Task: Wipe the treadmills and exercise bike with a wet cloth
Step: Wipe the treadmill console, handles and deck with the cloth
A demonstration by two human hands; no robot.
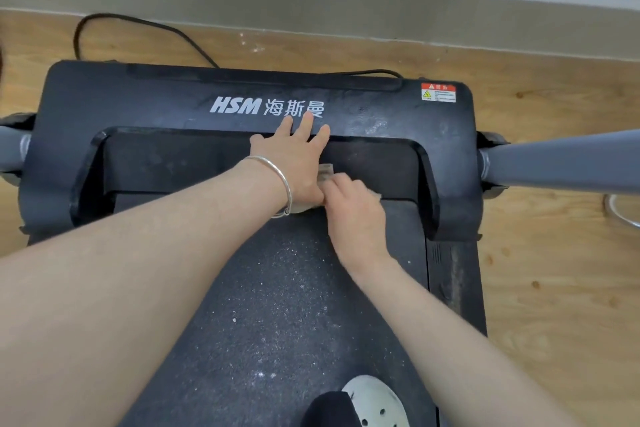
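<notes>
Treadmill (145,104): black, fills the middle of the frame, white "HSM" lettering on its front cover, dusty belt (277,305) running to the bottom edge.
Left hand (294,163): at centre frame, flat with fingers straight and spread, fingertips on the front cover just below the lettering; a silver bangle (277,173) circles the wrist.
Right hand (353,211): just right of the left hand, fingers curled down over the cloth.
Cloth (325,173): pale, bunched, mostly hidden under both hands at the front end of the belt.
Cable (138,22): black, loops across the wooden floor (554,288) at upper left.
Shoe (375,402): pale, perforated, at the bottom edge on the belt.
</notes>
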